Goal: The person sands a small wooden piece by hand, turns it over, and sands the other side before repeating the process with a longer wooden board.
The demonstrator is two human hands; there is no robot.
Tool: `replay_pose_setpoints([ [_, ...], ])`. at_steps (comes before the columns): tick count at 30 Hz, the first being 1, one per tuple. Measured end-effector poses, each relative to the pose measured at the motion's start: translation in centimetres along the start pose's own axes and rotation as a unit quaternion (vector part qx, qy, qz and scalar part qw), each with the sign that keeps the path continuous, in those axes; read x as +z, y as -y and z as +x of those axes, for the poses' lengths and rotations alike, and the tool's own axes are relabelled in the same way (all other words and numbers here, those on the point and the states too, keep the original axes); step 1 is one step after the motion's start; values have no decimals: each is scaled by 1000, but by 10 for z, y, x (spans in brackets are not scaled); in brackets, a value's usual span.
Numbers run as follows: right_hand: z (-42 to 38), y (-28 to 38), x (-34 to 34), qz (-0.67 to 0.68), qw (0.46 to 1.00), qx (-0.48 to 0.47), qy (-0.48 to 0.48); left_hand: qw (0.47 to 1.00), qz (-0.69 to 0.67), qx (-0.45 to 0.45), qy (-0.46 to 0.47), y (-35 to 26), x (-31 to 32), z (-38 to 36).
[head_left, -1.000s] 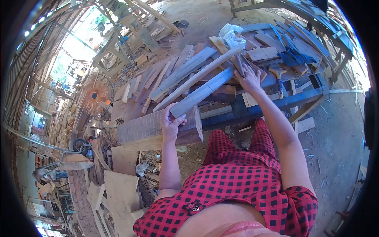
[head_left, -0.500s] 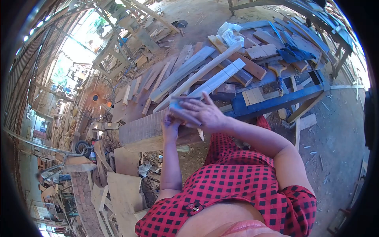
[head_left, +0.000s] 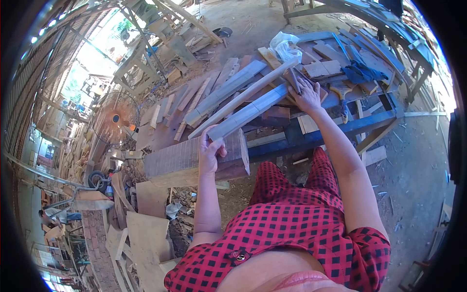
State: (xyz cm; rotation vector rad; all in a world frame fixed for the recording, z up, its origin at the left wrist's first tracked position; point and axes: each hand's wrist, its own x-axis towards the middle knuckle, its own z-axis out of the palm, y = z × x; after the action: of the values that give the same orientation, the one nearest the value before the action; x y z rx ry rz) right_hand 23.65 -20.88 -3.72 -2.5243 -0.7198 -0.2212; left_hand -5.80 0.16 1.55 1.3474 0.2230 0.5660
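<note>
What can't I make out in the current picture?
All in the head view:
- Underside of the dark block: hidden, face down at the wood strip.
- Far end of the strip: covered by the block and right hand.
- Some left hand fingertips: behind the strip.
- Fan blades: blurred.
- Distant person at left: too small to read their activity.

Red-and-black checked top | short sleeves | round button at neckline | matching checked trousers

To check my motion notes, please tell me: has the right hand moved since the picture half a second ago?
Yes. The right hand has moved away from the thick wooden block, toward the blue cloth.
</note>
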Motion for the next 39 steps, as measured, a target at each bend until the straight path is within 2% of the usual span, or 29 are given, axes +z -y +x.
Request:
replay_pose_setpoints([
  [1,0,3,-1,0,1000,-1,1,1000,0,0,-1,1,-1,1],
  [3,0,10,-2,16,999,42,8,996,51,-43,-62,7,-3,5],
  [6,-7,27,1,29,996,89,-14,994,67,-45,-75,11,-3,7],
  [8,-23,56,-6,5,1000,12,-14,994,83,-31,-60,11,-3,5],
  [10,-54,104,-24,57,988,-126,-63,994,100,-18,-47,13,-4,3],
  [12,-77,142,-35,139,956,-258,-3,994,101,26,-28,20,-9,3],
  [14,-104,175,-44,120,934,-332,63,995,82,54,-18,28,-16,0],
  [17,-123,189,-31,151,913,-377,41,993,79,89,-10,46,-29,2],
  [18,-122,185,-28,151,912,-379,43,990,98,97,-14,50,-33,3],
  [19,-120,176,-25,150,914,-376,4,990,98,97,-18,42,-28,1],
  [21,-109,150,-23,122,918,-374,-51,989,147,26,-24,25,-15,-4],
  [22,-105,141,-45,95,937,-336,-27,989,145,26,-28,20,-11,-5],
  [23,-94,120,-36,58,949,-309,-42,988,150,34,-25,16,-7,-6],
  [24,-87,109,-50,75,964,-251,-43,987,156,41,-23,15,-5,-6],
  [26,-59,64,-40,41,984,-172,-16,989,143,38,-25,17,-6,-5],
  [28,-33,18,-22,-10,993,-112,-48,990,134,37,-33,16,-6,-5],
  [29,-22,1,-20,-20,997,-71,-19,992,121,27,-29,16,-5,-5],
  [30,-14,-11,-13,-10,1000,6,-22,994,108,18,-25,15,-5,-5],
  [32,-8,-18,-10,11,999,27,-35,994,104,21,-28,13,-3,-6],
  [35,-22,11,-3,55,998,11,-34,994,102,19,-25,11,-3,-6],
  [37,-45,49,14,35,991,-23,-126,994,104,18,-28,11,-5,-6],
  [39,-78,108,-3,98,968,-200,-116,993,119,21,-17,11,-6,-5],
])
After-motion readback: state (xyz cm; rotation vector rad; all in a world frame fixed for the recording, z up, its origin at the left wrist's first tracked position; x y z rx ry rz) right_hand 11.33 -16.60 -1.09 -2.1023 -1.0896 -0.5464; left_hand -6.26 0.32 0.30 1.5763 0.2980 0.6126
